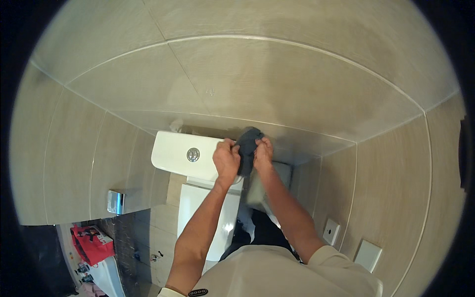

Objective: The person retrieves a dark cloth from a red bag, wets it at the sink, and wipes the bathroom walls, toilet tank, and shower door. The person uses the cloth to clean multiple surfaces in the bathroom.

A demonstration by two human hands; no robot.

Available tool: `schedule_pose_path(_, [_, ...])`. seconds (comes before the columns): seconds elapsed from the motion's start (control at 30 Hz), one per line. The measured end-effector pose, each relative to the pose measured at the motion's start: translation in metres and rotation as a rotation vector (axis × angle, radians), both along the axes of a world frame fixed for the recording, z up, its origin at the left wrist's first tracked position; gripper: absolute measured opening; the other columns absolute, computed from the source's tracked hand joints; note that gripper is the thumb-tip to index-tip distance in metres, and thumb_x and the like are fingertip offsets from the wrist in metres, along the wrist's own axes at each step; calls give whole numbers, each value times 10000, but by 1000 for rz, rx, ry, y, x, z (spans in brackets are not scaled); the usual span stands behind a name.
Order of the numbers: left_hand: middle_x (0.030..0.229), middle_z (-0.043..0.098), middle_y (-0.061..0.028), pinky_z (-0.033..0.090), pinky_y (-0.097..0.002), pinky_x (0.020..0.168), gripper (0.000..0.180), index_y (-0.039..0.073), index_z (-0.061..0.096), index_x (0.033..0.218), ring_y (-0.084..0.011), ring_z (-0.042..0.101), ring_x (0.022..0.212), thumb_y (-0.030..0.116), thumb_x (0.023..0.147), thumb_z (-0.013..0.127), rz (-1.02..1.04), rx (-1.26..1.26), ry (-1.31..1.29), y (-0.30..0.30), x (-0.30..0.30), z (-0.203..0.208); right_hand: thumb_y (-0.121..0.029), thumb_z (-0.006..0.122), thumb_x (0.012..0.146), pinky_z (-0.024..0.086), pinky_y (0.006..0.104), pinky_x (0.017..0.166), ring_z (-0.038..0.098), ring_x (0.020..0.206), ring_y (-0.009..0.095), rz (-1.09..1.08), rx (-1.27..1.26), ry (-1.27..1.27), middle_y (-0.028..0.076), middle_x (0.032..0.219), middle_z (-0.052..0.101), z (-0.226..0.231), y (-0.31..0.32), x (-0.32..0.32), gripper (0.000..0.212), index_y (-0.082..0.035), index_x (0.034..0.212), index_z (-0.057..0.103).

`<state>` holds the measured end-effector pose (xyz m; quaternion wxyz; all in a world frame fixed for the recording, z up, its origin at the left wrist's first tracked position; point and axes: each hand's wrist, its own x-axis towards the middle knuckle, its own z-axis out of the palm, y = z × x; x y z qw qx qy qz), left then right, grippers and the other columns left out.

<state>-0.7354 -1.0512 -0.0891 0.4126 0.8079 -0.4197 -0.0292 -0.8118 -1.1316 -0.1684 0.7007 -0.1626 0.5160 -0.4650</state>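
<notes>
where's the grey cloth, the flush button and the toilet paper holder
grey cloth (247,148), head view, on the dark fabric showing between both hands
flush button (193,155), head view, on the round chrome centre
toilet paper holder (115,202), head view, on its shiny metal cover

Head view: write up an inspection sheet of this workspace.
Surface: white toilet cistern lid with round chrome flush button.
Job's things: dark grey cloth, bunched over the cistern.
Clutter: red bag low at left.
Grippers: left hand and right hand both grip the cloth.
Cables: nothing seen.
Surroundings: beige wall tiles, closed toilet lid, chrome paper holder.
</notes>
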Motion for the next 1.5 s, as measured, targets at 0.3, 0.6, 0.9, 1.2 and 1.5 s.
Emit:
schedule_pose_path(0.3, [746,544,-37,477,-235,538,107,26,533,860,-111,535,630,-54,817,590,229,-424,702,-38,47,3,-24,659,715,412,274,677,501,746,146,35,-109,-22,27,800,541,43,-7,23,207,-49,899,567])
schedule_pose_path(0.6, [728,577,-49,481,-254,555,95,13,552,818,-111,548,608,-66,779,587,-51,-413,636,-82,-38,24,30,609,768,391,239,513,462,598,102,-376,-184,-115,5,745,495,79,-21,-64,208,-99,901,514])
schedule_pose_path(0.9, [725,516,-63,451,-304,583,132,27,553,741,-145,513,644,-5,714,678,-127,-302,824,-132,-186,5,53,556,812,442,253,713,516,792,114,-738,-545,371,24,893,545,91,-70,-200,180,-50,955,522])
schedule_pose_path(1.2, [758,533,-68,588,-313,576,118,12,504,816,-174,588,662,-75,809,584,-63,-365,1399,-125,-174,56,28,619,769,445,298,787,527,875,177,-680,-620,495,74,998,523,95,-78,-193,235,-28,991,567])
schedule_pose_path(1.5, [796,557,-89,574,-279,579,132,22,503,883,-182,607,655,-59,829,592,113,-678,1266,-82,-48,104,-39,705,690,459,313,745,530,846,225,-348,-995,728,109,1005,482,183,-30,-75,320,-63,993,605])
